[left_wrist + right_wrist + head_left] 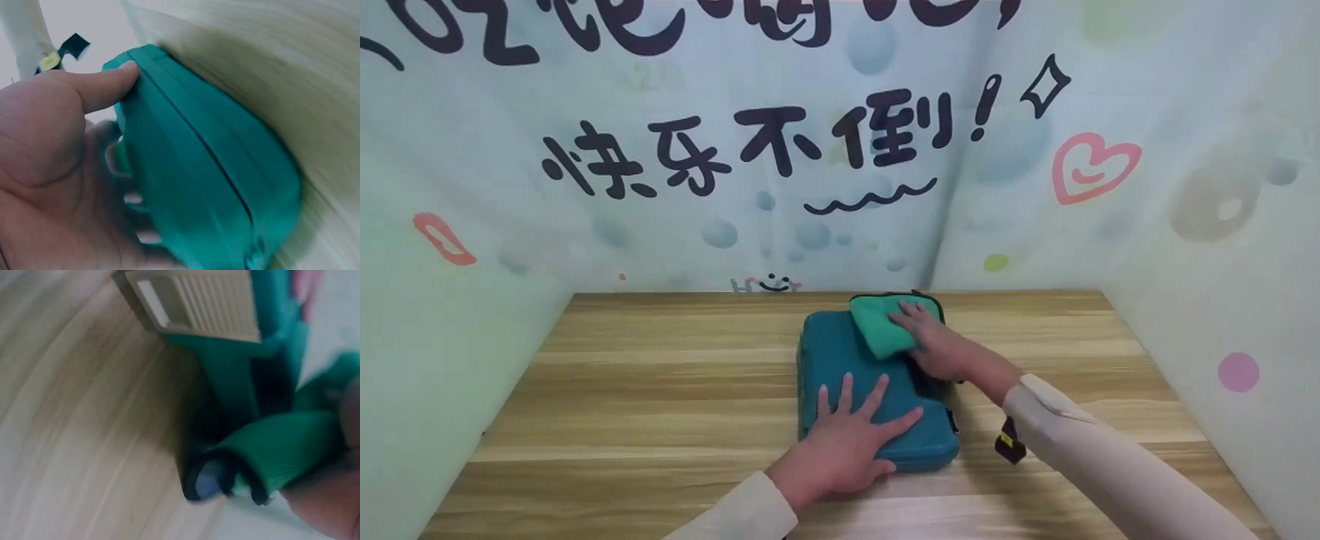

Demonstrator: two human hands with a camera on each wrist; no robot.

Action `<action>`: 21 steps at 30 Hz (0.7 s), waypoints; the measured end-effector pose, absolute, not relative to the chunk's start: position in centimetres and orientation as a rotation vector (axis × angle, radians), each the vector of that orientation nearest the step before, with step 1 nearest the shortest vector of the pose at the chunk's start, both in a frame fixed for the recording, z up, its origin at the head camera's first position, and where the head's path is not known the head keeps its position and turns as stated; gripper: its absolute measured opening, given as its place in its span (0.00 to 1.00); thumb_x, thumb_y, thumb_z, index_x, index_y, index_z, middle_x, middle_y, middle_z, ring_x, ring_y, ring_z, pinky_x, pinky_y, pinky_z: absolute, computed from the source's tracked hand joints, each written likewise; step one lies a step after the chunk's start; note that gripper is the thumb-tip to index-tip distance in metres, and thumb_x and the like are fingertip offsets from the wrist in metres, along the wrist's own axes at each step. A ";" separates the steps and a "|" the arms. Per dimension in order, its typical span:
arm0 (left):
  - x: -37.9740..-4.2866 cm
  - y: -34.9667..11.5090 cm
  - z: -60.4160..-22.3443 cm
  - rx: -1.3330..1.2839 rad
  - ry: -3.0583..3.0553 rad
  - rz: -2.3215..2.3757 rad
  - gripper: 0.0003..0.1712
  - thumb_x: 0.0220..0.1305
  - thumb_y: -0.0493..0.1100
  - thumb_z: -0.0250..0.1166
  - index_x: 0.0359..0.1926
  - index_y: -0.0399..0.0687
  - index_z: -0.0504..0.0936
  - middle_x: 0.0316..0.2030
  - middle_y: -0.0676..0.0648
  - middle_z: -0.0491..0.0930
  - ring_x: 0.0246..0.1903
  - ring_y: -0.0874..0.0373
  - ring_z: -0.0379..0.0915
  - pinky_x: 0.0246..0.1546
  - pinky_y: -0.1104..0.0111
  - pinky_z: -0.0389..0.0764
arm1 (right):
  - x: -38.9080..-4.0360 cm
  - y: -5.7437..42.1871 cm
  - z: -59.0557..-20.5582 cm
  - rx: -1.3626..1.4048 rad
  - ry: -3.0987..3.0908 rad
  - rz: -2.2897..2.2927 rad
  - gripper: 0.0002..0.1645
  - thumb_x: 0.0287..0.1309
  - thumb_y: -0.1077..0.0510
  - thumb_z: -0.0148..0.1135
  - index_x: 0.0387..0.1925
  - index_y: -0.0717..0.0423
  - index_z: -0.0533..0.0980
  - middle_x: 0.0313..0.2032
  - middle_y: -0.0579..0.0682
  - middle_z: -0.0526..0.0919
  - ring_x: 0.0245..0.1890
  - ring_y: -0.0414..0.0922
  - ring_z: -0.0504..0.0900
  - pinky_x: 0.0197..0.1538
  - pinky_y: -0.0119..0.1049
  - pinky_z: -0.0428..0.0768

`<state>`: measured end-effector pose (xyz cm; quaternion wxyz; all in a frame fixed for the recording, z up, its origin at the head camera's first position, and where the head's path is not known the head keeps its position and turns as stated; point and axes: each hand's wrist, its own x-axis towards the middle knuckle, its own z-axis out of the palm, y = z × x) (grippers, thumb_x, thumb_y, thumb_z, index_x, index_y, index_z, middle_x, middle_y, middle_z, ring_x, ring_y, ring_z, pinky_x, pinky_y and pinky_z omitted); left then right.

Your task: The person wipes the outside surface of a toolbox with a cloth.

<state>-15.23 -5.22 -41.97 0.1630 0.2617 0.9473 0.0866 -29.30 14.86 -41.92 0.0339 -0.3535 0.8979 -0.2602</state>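
A teal zippered case (840, 345) lies flat on the wooden table, its far right corner folded back to show a brighter green flap (877, 322) with black edging. My left hand (844, 446) rests on the near part of the case with fingers spread. In the left wrist view its thumb lies by the zipper seam along the teal side (214, 174). My right hand (934, 341) grips the folded flap, fingers over its green face. Below that hand a dark gap (931, 384) shows in the case; its contents cannot be made out. The right wrist view is blurred.
Wooden table (660, 390) surrounds the case. A printed cloth backdrop (697, 240) stands at the far edge, with pale side walls. A black piece with a yellow mark (1010, 442) hangs by the right sleeve. A beige ribbed piece (216, 306) blocks part of the right wrist view.
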 end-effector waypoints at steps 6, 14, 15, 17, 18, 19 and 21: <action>-14.5 -7.3 -42.4 0.860 2.705 0.238 0.42 0.74 0.55 0.61 0.79 0.80 0.48 0.80 0.44 0.36 0.73 0.26 0.27 0.68 0.34 0.42 | -29.5 13.1 -42.2 -1.043 2.738 -0.621 0.35 0.68 0.74 0.52 0.74 0.72 0.57 0.74 0.74 0.50 0.73 0.75 0.42 0.70 0.65 0.49; -14.8 -7.5 -42.5 0.900 2.696 0.259 0.44 0.73 0.54 0.63 0.79 0.82 0.47 0.80 0.45 0.35 0.73 0.26 0.26 0.68 0.34 0.41 | -29.6 12.0 -41.8 -0.979 2.775 -0.477 0.35 0.72 0.69 0.53 0.76 0.70 0.55 0.75 0.73 0.49 0.73 0.74 0.42 0.71 0.65 0.49; -14.8 -7.5 -42.5 0.896 2.693 0.260 0.44 0.73 0.54 0.63 0.79 0.82 0.47 0.80 0.45 0.34 0.73 0.26 0.26 0.68 0.34 0.41 | -29.6 11.8 -41.7 -0.971 2.770 -0.456 0.35 0.72 0.68 0.53 0.76 0.69 0.55 0.75 0.72 0.48 0.73 0.73 0.42 0.71 0.64 0.48; -14.8 -7.5 -42.5 0.883 2.686 0.263 0.44 0.73 0.54 0.63 0.79 0.82 0.47 0.81 0.46 0.34 0.73 0.26 0.26 0.68 0.35 0.41 | -29.7 11.2 -41.6 -0.948 2.753 -0.424 0.36 0.74 0.66 0.53 0.77 0.67 0.54 0.76 0.70 0.47 0.74 0.71 0.40 0.71 0.63 0.47; -14.8 -7.6 -42.5 0.876 2.683 0.264 0.44 0.73 0.54 0.63 0.79 0.83 0.47 0.81 0.46 0.34 0.73 0.26 0.25 0.68 0.35 0.40 | -29.7 10.8 -41.5 -0.942 2.743 -0.410 0.36 0.74 0.66 0.53 0.78 0.65 0.53 0.77 0.68 0.47 0.75 0.70 0.40 0.72 0.63 0.46; -14.8 -7.6 -42.5 0.871 2.681 0.261 0.44 0.73 0.54 0.63 0.79 0.83 0.47 0.81 0.46 0.34 0.73 0.27 0.25 0.68 0.35 0.41 | -29.8 10.4 -41.4 -0.949 2.738 -0.404 0.36 0.74 0.66 0.53 0.78 0.65 0.54 0.77 0.68 0.47 0.75 0.69 0.40 0.72 0.62 0.46; -14.8 -7.7 -42.5 0.864 2.678 0.260 0.45 0.73 0.54 0.63 0.79 0.83 0.47 0.81 0.46 0.34 0.74 0.27 0.25 0.69 0.35 0.41 | -29.9 9.4 -41.3 -0.963 2.722 -0.379 0.37 0.75 0.64 0.52 0.78 0.63 0.53 0.77 0.66 0.47 0.76 0.67 0.39 0.73 0.60 0.44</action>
